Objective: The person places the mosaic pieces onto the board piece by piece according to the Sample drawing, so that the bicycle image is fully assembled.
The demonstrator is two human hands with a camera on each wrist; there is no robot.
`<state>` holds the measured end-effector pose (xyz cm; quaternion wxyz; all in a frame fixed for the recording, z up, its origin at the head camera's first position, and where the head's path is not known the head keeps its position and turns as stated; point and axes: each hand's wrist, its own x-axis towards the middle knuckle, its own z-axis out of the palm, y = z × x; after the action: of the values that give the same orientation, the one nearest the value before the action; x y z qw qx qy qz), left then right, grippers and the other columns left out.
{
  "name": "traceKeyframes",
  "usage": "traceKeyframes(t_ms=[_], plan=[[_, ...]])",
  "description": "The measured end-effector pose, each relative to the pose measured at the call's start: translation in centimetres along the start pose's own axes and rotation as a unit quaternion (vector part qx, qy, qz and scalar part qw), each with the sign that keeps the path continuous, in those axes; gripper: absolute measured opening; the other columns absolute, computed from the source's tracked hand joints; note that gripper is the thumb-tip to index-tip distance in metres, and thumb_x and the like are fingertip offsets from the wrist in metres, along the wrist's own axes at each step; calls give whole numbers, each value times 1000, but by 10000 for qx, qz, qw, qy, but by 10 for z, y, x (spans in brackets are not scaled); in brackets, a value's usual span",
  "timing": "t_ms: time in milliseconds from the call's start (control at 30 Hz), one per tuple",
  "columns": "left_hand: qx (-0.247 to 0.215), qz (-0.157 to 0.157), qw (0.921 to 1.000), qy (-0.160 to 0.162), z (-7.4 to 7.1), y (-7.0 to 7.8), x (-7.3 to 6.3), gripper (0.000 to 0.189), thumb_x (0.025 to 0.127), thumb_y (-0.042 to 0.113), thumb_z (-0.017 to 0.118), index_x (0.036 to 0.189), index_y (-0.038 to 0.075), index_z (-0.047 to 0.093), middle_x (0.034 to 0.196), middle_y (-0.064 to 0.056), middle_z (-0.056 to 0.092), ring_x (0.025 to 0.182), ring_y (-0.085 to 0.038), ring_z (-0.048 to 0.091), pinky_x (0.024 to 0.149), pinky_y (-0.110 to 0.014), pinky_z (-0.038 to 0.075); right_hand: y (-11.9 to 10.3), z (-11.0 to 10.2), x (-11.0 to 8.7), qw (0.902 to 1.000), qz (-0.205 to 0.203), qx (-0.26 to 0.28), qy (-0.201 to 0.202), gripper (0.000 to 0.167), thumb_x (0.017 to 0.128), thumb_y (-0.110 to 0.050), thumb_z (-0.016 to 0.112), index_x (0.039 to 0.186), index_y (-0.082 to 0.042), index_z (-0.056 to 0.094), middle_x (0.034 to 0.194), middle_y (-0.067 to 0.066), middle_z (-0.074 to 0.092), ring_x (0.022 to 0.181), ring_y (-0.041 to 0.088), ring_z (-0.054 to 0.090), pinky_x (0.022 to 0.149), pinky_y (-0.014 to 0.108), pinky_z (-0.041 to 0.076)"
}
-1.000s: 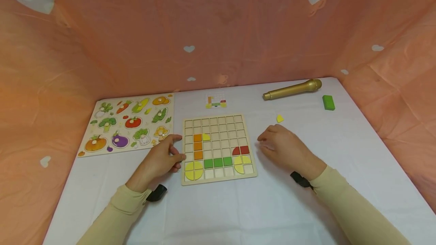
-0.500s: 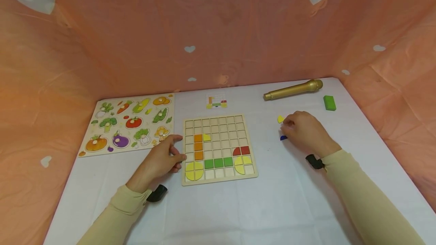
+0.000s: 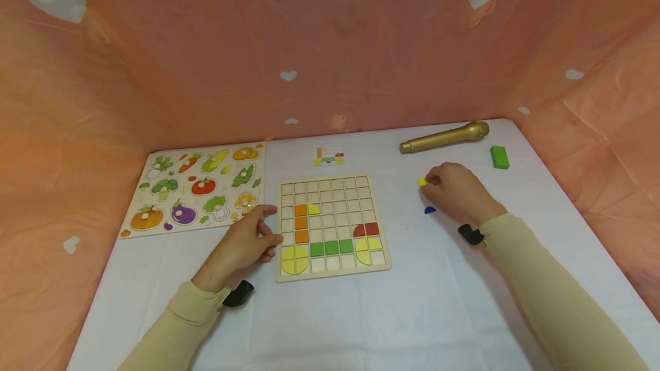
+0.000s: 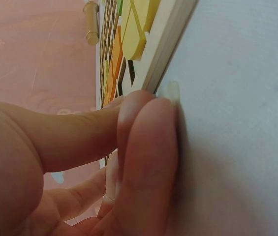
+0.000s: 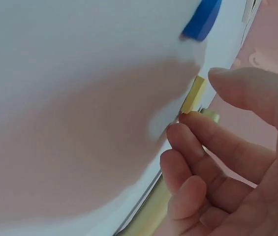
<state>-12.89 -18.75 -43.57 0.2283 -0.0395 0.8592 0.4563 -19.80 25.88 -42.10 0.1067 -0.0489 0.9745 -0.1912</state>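
Note:
A square wooden grid board (image 3: 334,282) lies mid-table with orange, green, red and yellow pieces in its cells. My left hand (image 3: 242,245) is at its left edge, index finger and thumb tips against the rim; in the left wrist view the fingers (image 4: 146,147) overlap the board's corner. To the right, my right hand (image 3: 456,190) reaches down to a yellow quarter-circle piece (image 3: 421,181). In the right wrist view the index fingertip meets the yellow piece's (image 5: 193,96) lower end, and the thumb shows a small gap from it. A blue curved piece (image 3: 429,210) lies just in front of this hand.
A vegetable peg puzzle (image 3: 180,190) lies at the left. Behind the grid board is a small pattern card (image 3: 328,153). A gold microphone (image 3: 444,137) and a green block (image 3: 499,157) are at the back right. Pinkish-orange cloth surrounds the white table (image 3: 330,325).
My right hand has moved from beside the grid board to the yellow piece at the right, uncovering the blue piece. The yellow piece has shifted slightly left. My left hand stays put.

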Motion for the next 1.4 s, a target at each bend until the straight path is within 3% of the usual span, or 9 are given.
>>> traceKeyframes(t_ms=[167, 367, 567, 933, 1167, 1400], plan=[[-46, -3, 10000, 3, 1, 0, 0, 66, 101, 9, 76, 159, 13, 44, 106, -14, 61, 73, -19, 68, 66, -30, 64, -13, 4, 2, 9995, -206, 71, -227, 33, 103, -26, 72, 125, -1, 75, 120, 16, 73, 114, 34, 65, 106, 57, 57], [-73, 29, 10000, 26, 2, 0, 0, 66, 101, 10, 76, 159, 13, 44, 106, -14, 60, 73, -19, 68, 65, -29, 63, -23, 12, 3, 9975, -691, 24, -162, 25, 99, -21, 78, 117, -3, 78, 110, 11, 74, 105, 29, 66, 100, 51, 59], [-40, 7, 10000, 37, 2, -1, 0, 67, 101, 10, 76, 159, 13, 44, 106, -14, 60, 73, -18, 68, 65, -29, 63, -33, 20, 4, 9953, -958, -20, -135, 23, 97, -14, 78, 117, -3, 79, 111, 11, 76, 106, 29, 68, 101, 50, 59], [-5, 14, 10000, -10, 2, 1, 0, 66, 101, 10, 76, 159, 13, 44, 105, -14, 61, 73, -19, 68, 66, -29, 63, -48, 25, -10, 9943, -1050, -129, -125, 21, 96, -13, 79, 116, -7, 80, 113, 7, 76, 108, 27, 67, 102, 48, 60], [65, -28, 10000, 20, 0, 2, 0, 67, 101, 9, 76, 159, 12, 44, 105, -14, 61, 72, -18, 69, 65, -29, 64, -69, 31, -36, 9811, -1835, -604, 118, 20, 92, -12, 84, 112, -7, 82, 108, 4, 76, 105, 23, 67, 93, 41, 63], [116, -4, 9999, 4, 0, 1, 1, 68, 101, 9, 76, 160, 11, 44, 105, -15, 61, 71, -18, 69, 65, -30, 64, -85, 42, -64, 9628, -2619, -630, 221, 19, 87, -11, 88, 106, -9, 83, 100, -2, 73, 99, 16, 65, 83, 30, 61]])
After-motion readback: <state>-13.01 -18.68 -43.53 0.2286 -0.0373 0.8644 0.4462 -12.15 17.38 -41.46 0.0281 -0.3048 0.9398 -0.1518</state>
